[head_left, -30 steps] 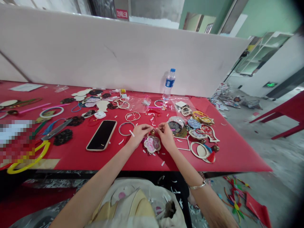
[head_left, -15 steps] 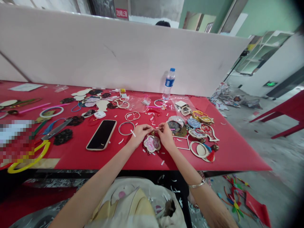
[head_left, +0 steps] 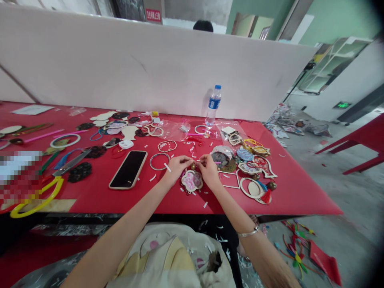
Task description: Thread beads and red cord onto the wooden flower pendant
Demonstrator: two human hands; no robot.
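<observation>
Red table (head_left: 300, 200) is filling the middle of the view, and a white board (head_left: 150, 68) is standing along its far edge. Someone's dark hair (head_left: 203, 25) is showing above the board. A red chair (head_left: 357, 144) is standing on the gray floor (head_left: 354, 200) to the right, and bright scraps (head_left: 297, 252) are lying on that floor. A pale bag (head_left: 168, 260) is sitting near the person, just below the table's edge.

On the left part of the table, a phone (head_left: 129, 170), scissors (head_left: 72, 163) and a yellow ring (head_left: 36, 198) are lying flat. A water bottle (head_left: 213, 105) is standing at the far edge. A heap of wooden frames (head_left: 255, 168) is lying on the right.

The left hand (head_left: 177, 168) and the right hand (head_left: 209, 172) are meeting near the middle, with a silver ring (head_left: 159, 161) just left of them. Their fingers are coming together at a small gold bead (head_left: 193, 166), but I cannot tell if they are clamped on it. A pink flower charm (head_left: 192, 181) is resting just below the bead. Tiny white bits (head_left: 205, 205) are lying all around.
</observation>
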